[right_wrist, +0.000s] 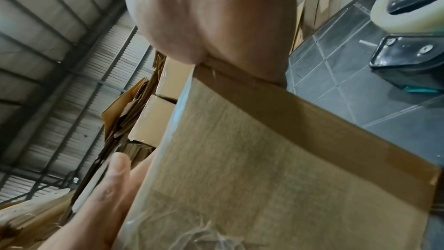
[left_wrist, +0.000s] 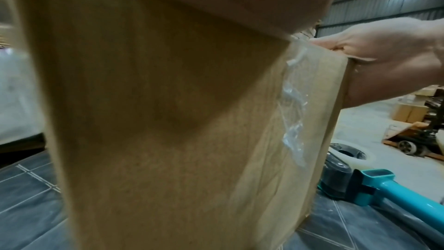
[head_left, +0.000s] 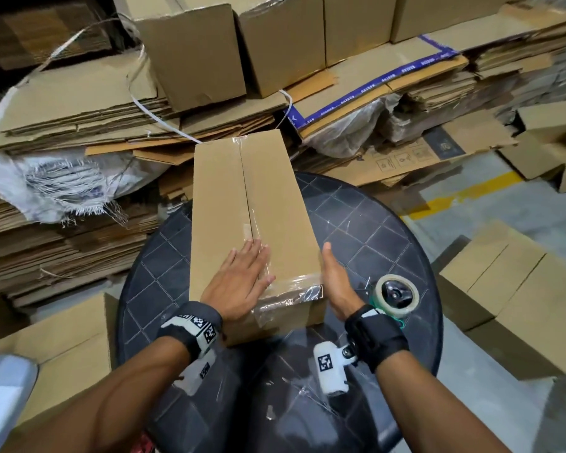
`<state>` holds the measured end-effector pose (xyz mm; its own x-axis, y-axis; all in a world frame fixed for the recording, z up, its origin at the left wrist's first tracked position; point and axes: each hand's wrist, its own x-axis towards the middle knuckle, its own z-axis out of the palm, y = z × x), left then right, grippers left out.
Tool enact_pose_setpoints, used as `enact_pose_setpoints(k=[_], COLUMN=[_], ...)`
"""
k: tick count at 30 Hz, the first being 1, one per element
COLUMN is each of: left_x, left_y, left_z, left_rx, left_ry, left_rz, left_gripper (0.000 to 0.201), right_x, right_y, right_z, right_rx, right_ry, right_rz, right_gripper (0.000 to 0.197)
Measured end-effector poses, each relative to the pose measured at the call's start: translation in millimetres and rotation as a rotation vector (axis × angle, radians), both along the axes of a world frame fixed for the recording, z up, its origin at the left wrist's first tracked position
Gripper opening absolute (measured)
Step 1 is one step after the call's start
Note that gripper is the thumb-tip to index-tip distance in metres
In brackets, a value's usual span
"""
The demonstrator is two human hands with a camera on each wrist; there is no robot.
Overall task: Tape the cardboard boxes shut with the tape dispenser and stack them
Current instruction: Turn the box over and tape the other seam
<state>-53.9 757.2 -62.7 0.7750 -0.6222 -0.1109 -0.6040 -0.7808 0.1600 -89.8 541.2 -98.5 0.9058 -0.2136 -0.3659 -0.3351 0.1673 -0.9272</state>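
Note:
A long cardboard box (head_left: 275,197) lies on a round dark table (head_left: 373,230), pointing away from me. Clear tape runs along its centre seam and wrinkles over the near end. My left hand (head_left: 242,277) lies flat on the box top near that end, fingers straight over the taped seam. My right hand (head_left: 335,281) presses against the box's right side, thumb along the top edge. In the left wrist view the box (left_wrist: 168,121) fills the frame and the right hand (left_wrist: 384,54) sits at its corner. The tape dispenser (head_left: 396,294) with its teal handle (left_wrist: 396,191) lies on the table right of the box, untouched.
Piles of flattened cardboard (head_left: 79,103) and made-up boxes (head_left: 196,50) stand behind the table. A white woven sack (head_left: 62,184) hangs at the left. More boxes sit on the floor at the right (head_left: 517,302) and lower left (head_left: 62,354).

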Motion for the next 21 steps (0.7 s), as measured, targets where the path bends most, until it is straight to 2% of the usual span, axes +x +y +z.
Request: enact_pose_setpoints(k=[2,4,6,9,12,14,17,19,21], left_x=[-2,-4,-5,-8,-9,-9,-8,-8,-7], left_y=[1,1,1,-2,-6,-6,1,8,17], left_z=[2,3,1,0,1,1,1,3,6], left_rx=[-0.008,0.017,0.082,0.144,0.241,0.261,0.225,0.183,0.173], left_ry=[0.0,-0.025,-0.071,-0.136,-0.146,-0.141,-0.121,-0.108,-0.096], left_rz=[-0.024,-0.074,-0.133,-0.149,-0.116,-0.091,-0.096,-0.117,-0.148], left_gripper=[0.09,0.088,0.091,0.101,0.113,0.119,0.122,0.114,0.104], right_x=[1,-3,-9,-11,0,7,9,6,2], right_y=[-2,-4,-9,-23,-33,-32,-30,-32,-33], right_z=[2,6,11,17,19,19,22,22,22], right_rx=[-0.112,-0.349,-0.688,-1.186,-1.451,-1.55,-1.564,-1.514,-1.455], right_ry=[0.002,-0.024,-0.16,-0.43,-0.539,-0.541,-0.484,-0.481,-0.539], right_rz=[0.069,0.147,0.252,0.504,0.718,0.83,0.906,0.881,0.798], right_gripper=[0.082,0.078,0.083,0.092,0.099,0.107,0.115,0.114,0.102])
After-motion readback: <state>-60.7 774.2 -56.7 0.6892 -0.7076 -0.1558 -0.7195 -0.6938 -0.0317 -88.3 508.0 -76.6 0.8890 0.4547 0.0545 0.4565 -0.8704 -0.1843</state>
